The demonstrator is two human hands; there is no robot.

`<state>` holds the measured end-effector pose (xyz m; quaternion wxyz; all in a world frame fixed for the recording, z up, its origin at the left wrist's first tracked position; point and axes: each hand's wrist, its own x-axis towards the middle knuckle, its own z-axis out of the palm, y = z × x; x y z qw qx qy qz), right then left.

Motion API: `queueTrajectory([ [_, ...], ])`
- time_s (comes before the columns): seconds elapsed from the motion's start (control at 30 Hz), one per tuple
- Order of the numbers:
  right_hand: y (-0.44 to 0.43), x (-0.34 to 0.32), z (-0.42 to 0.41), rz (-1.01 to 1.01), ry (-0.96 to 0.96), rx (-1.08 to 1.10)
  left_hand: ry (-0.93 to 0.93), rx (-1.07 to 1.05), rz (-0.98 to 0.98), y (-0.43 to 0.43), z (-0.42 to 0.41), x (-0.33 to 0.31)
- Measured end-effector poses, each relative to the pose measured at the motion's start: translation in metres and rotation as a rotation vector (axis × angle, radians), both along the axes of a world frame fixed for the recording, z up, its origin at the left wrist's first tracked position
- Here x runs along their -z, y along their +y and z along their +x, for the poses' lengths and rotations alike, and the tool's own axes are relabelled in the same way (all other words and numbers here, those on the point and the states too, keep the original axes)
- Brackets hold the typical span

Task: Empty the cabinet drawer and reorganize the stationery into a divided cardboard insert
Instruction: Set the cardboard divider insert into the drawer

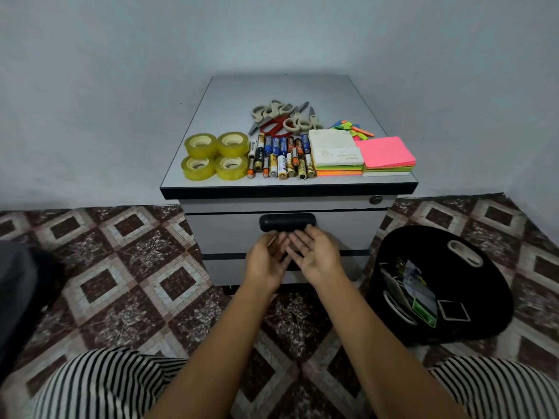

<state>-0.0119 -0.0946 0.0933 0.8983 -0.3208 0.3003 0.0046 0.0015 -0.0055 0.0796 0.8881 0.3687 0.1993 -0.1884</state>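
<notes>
The drawer [223, 234] sat closed in the grey cabinet [257, 92], its black handle [287, 222] just above both hands. The right hand [316, 260] lay palm up, fingers straight, holding nothing. The left hand [266, 263] bent its fingers toward that palm; whether they pinched anything could not be told. On top lay tape rolls [215, 155], batteries [279, 155], scissors [281, 117] and sticky notes [384, 154].
</notes>
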Motion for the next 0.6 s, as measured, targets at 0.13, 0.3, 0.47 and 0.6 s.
queueTrajectory([
  [0.13,-0.002,-0.017,0.001,0.171,0.009,0.032,0.086,-0.046,-0.155,0.0,0.008,-0.016],
  [0.3,-0.001,-0.028,0.001,0.189,0.033,0.036,0.103,-0.057,-0.16,-0.001,0.006,-0.024],
  [0.47,-0.002,-0.034,-0.004,0.186,0.031,0.026,0.104,-0.037,-0.152,0.002,0.003,-0.03],
  [0.6,-0.001,-0.032,-0.014,0.167,0.028,0.003,0.1,-0.021,-0.116,0.003,-0.005,-0.026],
])
